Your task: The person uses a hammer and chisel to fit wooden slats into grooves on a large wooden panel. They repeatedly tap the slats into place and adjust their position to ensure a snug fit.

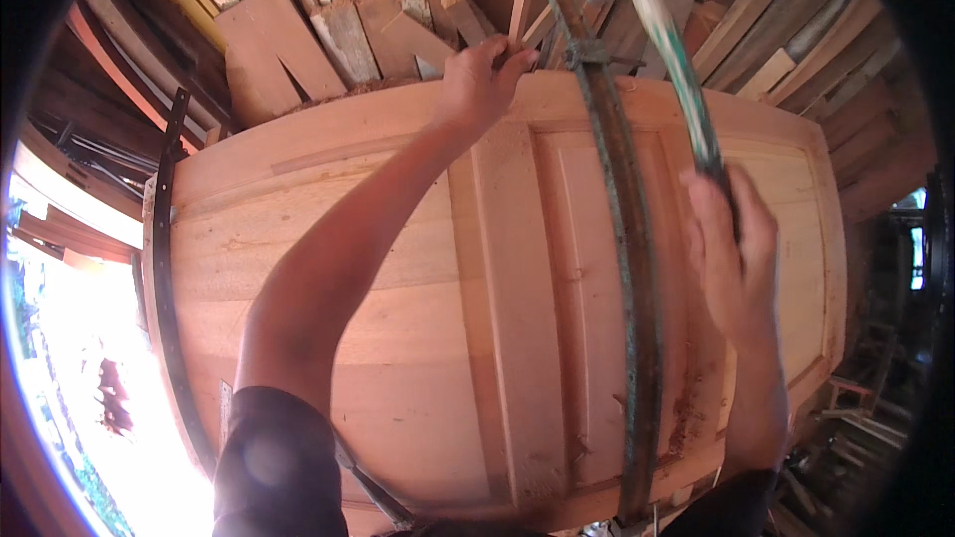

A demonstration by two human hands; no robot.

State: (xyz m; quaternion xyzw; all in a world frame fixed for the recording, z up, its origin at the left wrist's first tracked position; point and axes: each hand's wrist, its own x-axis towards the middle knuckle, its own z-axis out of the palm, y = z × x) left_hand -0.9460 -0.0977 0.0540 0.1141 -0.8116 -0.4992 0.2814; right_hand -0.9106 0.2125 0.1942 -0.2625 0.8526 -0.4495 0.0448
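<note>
A panelled wooden door [517,338] lies flat before me. At its far edge my left hand [482,85] is closed around a small wooden wedge [521,5] that stands up out of the fingers; its lower end is hidden by the hand. My right hand [734,239] grips a hammer [676,60] by the dark end of its green and pale handle, the grey metal head raised beyond the door's far edge. Between my hands a long rusty green bar clamp [627,239] runs across the door.
Another dark metal bar clamp [162,239] crosses the door's left end. Offcuts and boards [368,35] lean and pile up beyond the far edge, with more planks [796,30] at the far right. Bright daylight comes in at the left. Sawdust [686,418] lies on the door nearby.
</note>
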